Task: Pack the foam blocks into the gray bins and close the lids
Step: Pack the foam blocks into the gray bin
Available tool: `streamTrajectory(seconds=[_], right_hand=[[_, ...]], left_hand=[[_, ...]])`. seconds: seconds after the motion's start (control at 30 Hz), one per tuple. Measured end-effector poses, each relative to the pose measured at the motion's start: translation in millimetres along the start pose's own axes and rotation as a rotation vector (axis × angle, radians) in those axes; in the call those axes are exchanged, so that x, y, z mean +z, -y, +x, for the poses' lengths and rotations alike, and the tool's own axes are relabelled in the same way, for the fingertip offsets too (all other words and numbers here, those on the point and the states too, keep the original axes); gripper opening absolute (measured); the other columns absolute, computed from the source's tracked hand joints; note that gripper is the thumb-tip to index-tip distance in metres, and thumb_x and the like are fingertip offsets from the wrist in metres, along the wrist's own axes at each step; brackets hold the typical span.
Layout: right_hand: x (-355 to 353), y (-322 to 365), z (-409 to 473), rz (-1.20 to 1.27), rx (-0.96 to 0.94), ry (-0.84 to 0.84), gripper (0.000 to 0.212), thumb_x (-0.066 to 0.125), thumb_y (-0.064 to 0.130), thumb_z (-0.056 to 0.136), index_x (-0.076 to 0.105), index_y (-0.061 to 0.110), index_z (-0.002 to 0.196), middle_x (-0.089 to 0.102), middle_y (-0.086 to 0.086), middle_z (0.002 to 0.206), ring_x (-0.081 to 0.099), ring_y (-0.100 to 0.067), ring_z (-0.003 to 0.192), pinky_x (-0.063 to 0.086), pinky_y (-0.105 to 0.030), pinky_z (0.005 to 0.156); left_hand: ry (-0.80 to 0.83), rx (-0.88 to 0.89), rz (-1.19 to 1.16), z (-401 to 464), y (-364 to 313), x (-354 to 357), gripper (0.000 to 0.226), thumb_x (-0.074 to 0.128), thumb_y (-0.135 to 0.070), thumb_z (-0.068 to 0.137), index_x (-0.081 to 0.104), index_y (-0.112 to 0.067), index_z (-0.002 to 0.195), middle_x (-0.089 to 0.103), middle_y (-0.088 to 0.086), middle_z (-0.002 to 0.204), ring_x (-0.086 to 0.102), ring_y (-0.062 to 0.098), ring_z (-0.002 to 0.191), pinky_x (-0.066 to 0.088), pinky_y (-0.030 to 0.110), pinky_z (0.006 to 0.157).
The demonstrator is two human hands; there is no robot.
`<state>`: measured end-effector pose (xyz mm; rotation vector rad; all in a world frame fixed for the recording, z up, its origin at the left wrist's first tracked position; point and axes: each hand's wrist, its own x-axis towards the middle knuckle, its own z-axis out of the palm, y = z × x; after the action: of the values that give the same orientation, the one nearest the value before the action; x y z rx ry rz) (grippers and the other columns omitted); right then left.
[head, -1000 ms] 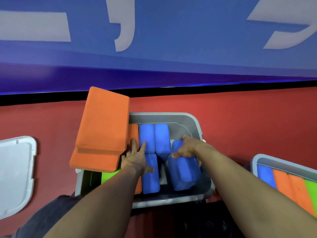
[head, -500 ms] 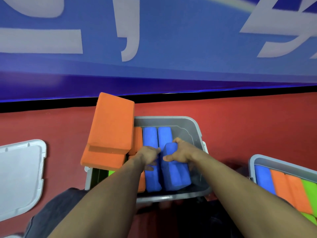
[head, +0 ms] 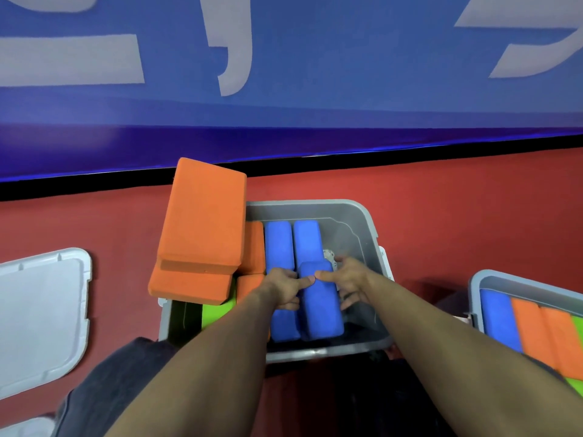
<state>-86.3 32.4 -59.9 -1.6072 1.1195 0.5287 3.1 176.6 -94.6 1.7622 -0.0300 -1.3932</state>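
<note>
Foam blocks fill much of the open gray bin (head: 362, 222) in the middle of the scene, which stands on a red floor (head: 441, 209). Both hands grip one blue block (head: 321, 305) at the near right of the bin: the left hand (head: 284, 287) curls against its left side with the thumb on top, and the right hand (head: 348, 279) clasps its right side, fingers spread down the flank. The thumbs almost meet on the block's far end. Just left of it stands another blue block (head: 282, 323), and two more blue blocks (head: 293, 244) stand side by side at the far end. Orange blocks (head: 254, 247) sit left of those, and a green block (head: 217, 312) shows at the near left. Two large orange blocks (head: 202, 222) lie stacked across the bin's left rim, the upper one tilted. A pale lid (head: 41, 310) lies on the floor well to the left. At the right edge a second gray bin (head: 492, 275) holds blue, orange and green blocks in a row.
</note>
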Motion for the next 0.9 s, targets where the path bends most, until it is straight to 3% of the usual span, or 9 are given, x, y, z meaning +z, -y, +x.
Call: streamTrajectory(seconds=[0.07,0.13,0.2,0.27,0.4,0.5,0.6,0.73,0.9], right_hand=[[2.9,-6.9,11.9,0.020,0.004,-0.002,0.089,0.076,0.031,0.091,0.020,0.025,0.159,0.066,-0.006,0.106,0.064,-0.017,0.066,0.058,-0.035,0.046],[5.9,-11.8,24.2,0.024,0.016,0.031,0.099,0.076,0.030,0.091,0.007,0.029,0.162,0.065,-0.006,0.113,0.066,-0.019,0.073,0.059,-0.035,0.048],[9.5,-15.2,37.2,0.027,0.029,0.056,0.103,0.076,0.031,0.091,0.002,0.031,0.162,0.061,-0.010,0.133,0.069,-0.026,0.091,0.063,-0.043,0.060],[13.1,-19.1,48.5,0.030,0.039,0.061,0.098,0.075,0.030,0.092,0.006,0.032,0.162,0.056,-0.010,0.143,0.067,-0.031,0.107,0.063,-0.051,0.073],[18.9,-31.5,69.7,0.034,0.004,0.082,0.073,0.071,0.027,0.095,0.029,0.045,0.152,0.067,0.002,0.116,0.069,-0.024,0.096,0.061,-0.055,0.080],[18.2,-39.3,82.4,0.012,-0.012,0.079,0.077,0.074,0.028,0.093,0.030,0.055,0.150,0.071,0.000,0.110,0.072,-0.022,0.094,0.063,-0.049,0.069],[15.9,-42.5,90.3,0.026,-0.014,0.068,0.079,0.076,0.027,0.091,0.031,0.054,0.151,0.072,-0.006,0.112,0.072,-0.026,0.096,0.063,-0.048,0.062],[15.4,-48.4,95.3,0.034,-0.052,0.067,0.075,0.074,0.025,0.093,0.035,0.051,0.152,0.073,0.004,0.098,0.072,-0.015,0.084,0.063,-0.039,0.060],[22.8,-45.8,95.0,-0.013,-0.065,0.029,0.077,0.074,0.032,0.092,0.030,0.057,0.151,0.071,0.007,0.109,0.072,-0.018,0.093,0.063,-0.047,0.061]], left_hand=[[-0.010,-0.009,0.014,10.8,4.9,-0.7,0.029,0.076,-0.028,0.091,0.050,-0.015,0.089,0.044,0.012,0.078,0.042,0.023,0.066,0.049,0.028,0.055],[-0.028,-0.032,0.025,17.9,8.1,-1.8,0.027,0.076,-0.023,0.091,0.053,-0.013,0.081,0.047,0.012,0.069,0.047,0.024,0.058,0.052,0.025,0.052],[-0.075,-0.024,0.050,27.2,14.1,-2.4,0.022,0.076,-0.023,0.090,0.068,-0.004,0.097,0.069,0.017,0.087,0.068,0.031,0.076,0.063,0.035,0.072],[-0.148,-0.024,0.091,37.0,20.0,-3.3,0.030,0.076,-0.025,0.089,0.071,0.000,0.106,0.075,0.019,0.101,0.073,0.031,0.088,0.063,0.045,0.083],[-0.273,-0.042,0.141,51.2,26.8,-6.7,0.036,0.081,-0.031,0.083,0.071,0.000,0.098,0.076,0.019,0.093,0.075,0.033,0.085,0.063,0.047,0.078],[-0.272,-0.061,0.093,63.7,28.2,-8.3,0.023,0.080,-0.022,0.086,0.062,-0.008,0.081,0.071,0.013,0.073,0.068,0.023,0.057,0.059,0.032,0.057],[-0.213,-0.093,0.014,75.7,28.1,-10.8,0.038,0.081,-0.011,0.085,0.044,-0.013,0.073,0.059,0.013,0.056,0.051,0.016,0.035,0.040,0.023,0.041],[-0.208,-0.110,0.013,80.7,27.2,-11.7,0.036,0.082,-0.008,0.083,0.047,-0.009,0.075,0.060,0.015,0.056,0.051,0.018,0.037,0.041,0.023,0.042],[-0.236,-0.126,0.048,82.9,27.0,-10.4,0.033,0.082,-0.012,0.084,0.052,-0.007,0.072,0.061,0.014,0.058,0.054,0.019,0.041,0.041,0.022,0.040]])
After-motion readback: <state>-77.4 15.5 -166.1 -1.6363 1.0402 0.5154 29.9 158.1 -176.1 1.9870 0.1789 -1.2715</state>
